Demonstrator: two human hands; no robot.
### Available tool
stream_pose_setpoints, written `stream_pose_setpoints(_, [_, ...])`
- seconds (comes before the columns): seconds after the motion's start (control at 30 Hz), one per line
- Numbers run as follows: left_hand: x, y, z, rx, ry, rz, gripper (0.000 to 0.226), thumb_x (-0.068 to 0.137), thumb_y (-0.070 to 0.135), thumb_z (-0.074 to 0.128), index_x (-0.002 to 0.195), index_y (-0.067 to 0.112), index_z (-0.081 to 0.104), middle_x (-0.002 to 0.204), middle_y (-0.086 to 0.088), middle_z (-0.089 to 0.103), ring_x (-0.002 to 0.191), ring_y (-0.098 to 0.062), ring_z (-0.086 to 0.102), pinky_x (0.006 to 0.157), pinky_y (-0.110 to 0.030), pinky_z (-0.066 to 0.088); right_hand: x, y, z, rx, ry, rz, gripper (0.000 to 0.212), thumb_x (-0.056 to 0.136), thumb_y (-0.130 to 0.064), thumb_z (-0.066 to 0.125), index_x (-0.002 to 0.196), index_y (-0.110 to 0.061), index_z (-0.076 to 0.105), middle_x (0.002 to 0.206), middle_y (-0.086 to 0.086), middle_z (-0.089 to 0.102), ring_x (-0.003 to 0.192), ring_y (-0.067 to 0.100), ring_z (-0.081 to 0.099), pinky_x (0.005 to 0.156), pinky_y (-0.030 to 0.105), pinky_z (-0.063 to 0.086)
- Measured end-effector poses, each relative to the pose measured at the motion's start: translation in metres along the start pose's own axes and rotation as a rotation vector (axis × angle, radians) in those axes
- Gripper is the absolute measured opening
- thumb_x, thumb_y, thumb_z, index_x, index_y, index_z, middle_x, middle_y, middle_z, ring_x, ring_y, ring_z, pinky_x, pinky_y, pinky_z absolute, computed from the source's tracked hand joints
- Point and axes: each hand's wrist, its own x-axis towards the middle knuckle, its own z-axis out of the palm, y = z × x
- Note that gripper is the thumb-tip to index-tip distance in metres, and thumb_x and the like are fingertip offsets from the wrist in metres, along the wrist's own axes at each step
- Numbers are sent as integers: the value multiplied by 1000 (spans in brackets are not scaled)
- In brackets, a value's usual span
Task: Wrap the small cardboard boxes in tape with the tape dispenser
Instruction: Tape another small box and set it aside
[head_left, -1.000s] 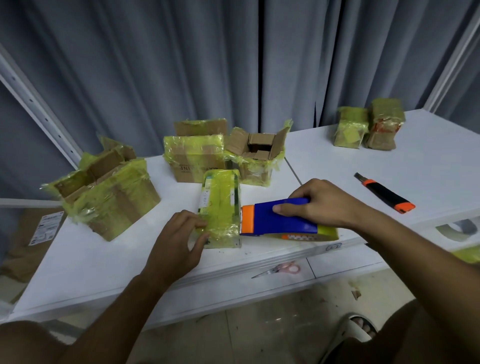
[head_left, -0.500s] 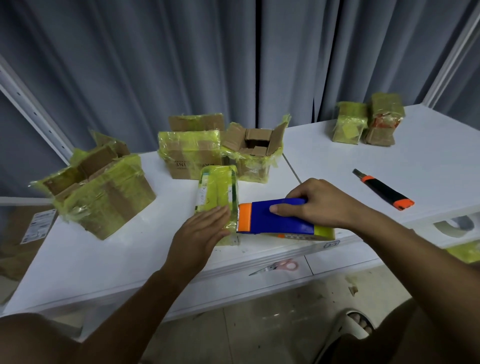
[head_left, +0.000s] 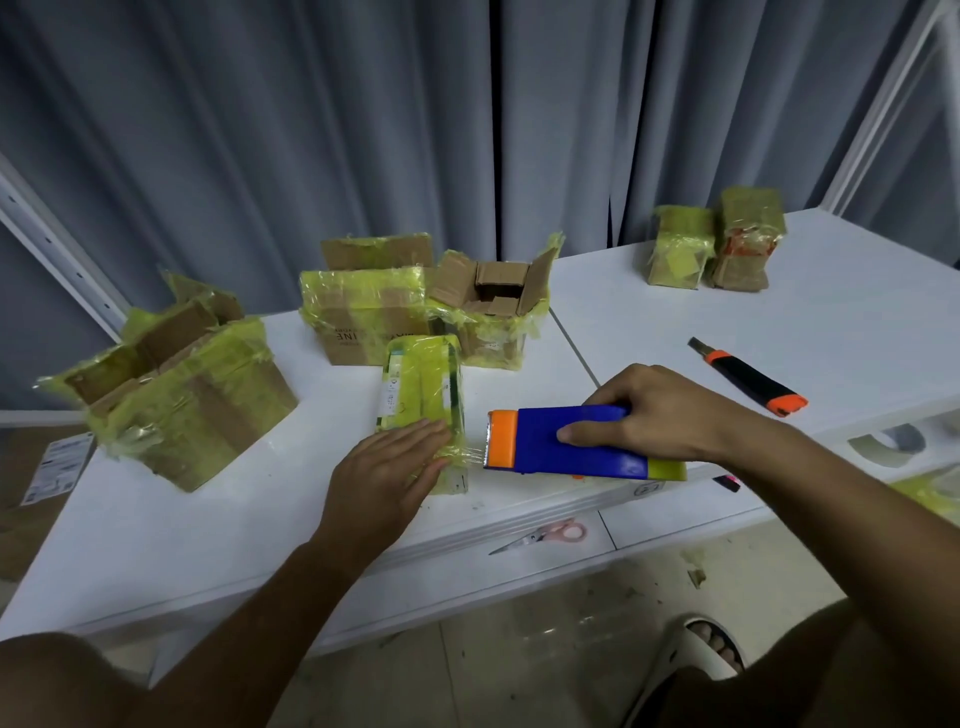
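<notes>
I am pressing my left hand (head_left: 387, 475) flat, fingers straight, on the near end of the small box (head_left: 423, 402), which is lying near the front edge of the white table (head_left: 171, 525). My right hand (head_left: 647, 413) is gripping the blue tape dispenser (head_left: 563, 441) just beside the box, its orange toothed end facing it, with thin strands of tape stretching across the gap. I am judging the box light and stiff enough to take my palm, but slick under its glossy yellow-green film, so I am pinning it from above rather than pinching its sides. It is looking long, narrow and fully covered in tape. Farther back, bigger taped cartons (head_left: 182, 374) are standing with flaps open.
</notes>
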Motion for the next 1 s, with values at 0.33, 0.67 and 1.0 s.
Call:
stream_pose_setpoints(0.33, [1,5,2,-133,-8,-89,39,95,38,53,130,23,63,132,10,61,128,-3,50,104,-35,44,17,-55,53,-525,249,43,38,95,-50,51,74,-18,49,81,6,58,84,29,64,67,32,42])
stream_pose_setpoints(0.67, [4,11,-4,-226,6,-143,32,88,33,57,118,23,65,128,12,61,123,-6,52,103,-41,43,36,-57,56,-557,284,91,51,94,-58,51,66,-18,36,67,-1,38,62,22,45,60,30,37])
stream_pose_setpoints(1.0, [23,38,0,-56,-18,-528,70,80,67,62,126,17,50,153,-11,36,147,-32,13,119,-54,17,43,-50,54,-467,339,93,52,91,-61,54,64,-19,41,63,0,45,59,23,49,54,28,37])
